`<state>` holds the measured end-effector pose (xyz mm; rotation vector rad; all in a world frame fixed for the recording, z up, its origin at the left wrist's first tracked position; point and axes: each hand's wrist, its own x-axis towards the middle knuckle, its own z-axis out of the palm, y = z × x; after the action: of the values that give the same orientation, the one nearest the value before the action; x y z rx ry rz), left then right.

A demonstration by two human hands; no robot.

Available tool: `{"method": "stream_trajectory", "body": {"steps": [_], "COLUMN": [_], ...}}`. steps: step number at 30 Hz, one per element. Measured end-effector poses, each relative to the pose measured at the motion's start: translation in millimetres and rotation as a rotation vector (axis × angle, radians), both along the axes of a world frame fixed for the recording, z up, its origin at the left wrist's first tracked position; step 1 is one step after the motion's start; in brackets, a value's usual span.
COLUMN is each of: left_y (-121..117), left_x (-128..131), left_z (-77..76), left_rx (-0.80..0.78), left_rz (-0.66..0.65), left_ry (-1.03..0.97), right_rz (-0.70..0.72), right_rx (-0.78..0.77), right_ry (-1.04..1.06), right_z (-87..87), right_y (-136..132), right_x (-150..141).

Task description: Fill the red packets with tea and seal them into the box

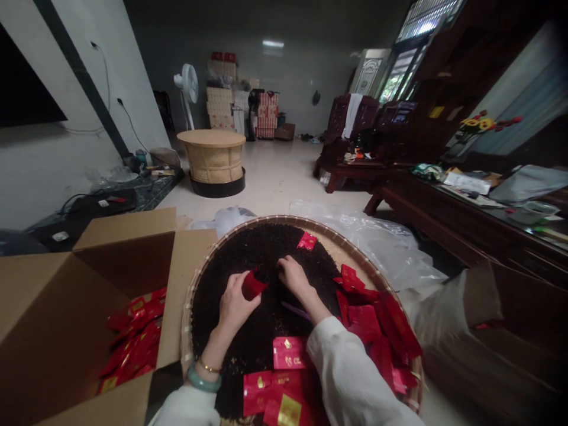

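My left hand (236,300) grips a small red packet (253,286), its mouth tilted up to the right with dark leaves at the opening. Just right of it, my right hand (293,274) is closed low over the heap of dark, tea-like leaves (235,248); what its fingers hold, if anything, is hidden. A purple strip (296,309) shows beside my right forearm. The leaves lie in a wide, round woven bamboo tray (189,296). Flat red packets (290,353) rest at its near side, more red packets (366,322) pile along the right, and one red packet (307,240) lies farther back.
An open cardboard box (39,331) stands left of the tray, with red packets inside. Clear plastic sheeting (381,236) covers floor behind the tray. A round woven stand (213,157), a white fan (189,83) and a dark wooden table (444,219) stand farther off.
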<state>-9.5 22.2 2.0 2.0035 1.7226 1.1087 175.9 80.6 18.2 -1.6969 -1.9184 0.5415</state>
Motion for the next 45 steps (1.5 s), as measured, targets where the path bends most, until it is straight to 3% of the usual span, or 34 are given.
{"method": "stream_trajectory", "body": {"steps": [6,10,14,19,24,29,35,41,45], "left_y": [-1.0,-0.7,-0.8,-1.5,-1.0,-2.1,-4.0,-1.5,-4.8], "left_x": [1.5,1.7,1.3,1.7,1.9,3.7,5.1,2.5,2.5], "left_z": [0.0,0.0,0.9,1.9,1.4,4.3,4.8,9.6,18.6], "left_rx": [-0.011,-0.035,-0.041,-0.038,0.001,0.005,-0.036,-0.429,-0.621], "left_rz": [-0.004,-0.008,-0.023,-0.025,-0.010,0.049,-0.036,-0.345,-0.480], "left_ry": [0.004,0.008,-0.005,-0.006,-0.019,-0.041,-0.124,-0.595,-0.705], "right_rz": [0.020,0.191,0.248,0.222,0.144,0.163,0.225,0.209,0.181], "right_rx": [0.042,0.086,0.112,0.131,0.190,0.163,0.246,0.182,-0.004], "right_ry": [0.284,0.575,0.585,0.586,0.584,0.425,0.167,0.344,0.572], "right_z": [24.2,51.1,63.9,60.5,61.2,58.1,43.2,44.8,43.9], "right_y": [-15.1,-31.7,-43.0,-44.0,-48.9,-64.3,-63.9,-59.6,-59.8], "right_x": [7.3,-4.3,-19.7,-27.9,-17.0,-9.7,-27.6,-10.0,-1.2]}}
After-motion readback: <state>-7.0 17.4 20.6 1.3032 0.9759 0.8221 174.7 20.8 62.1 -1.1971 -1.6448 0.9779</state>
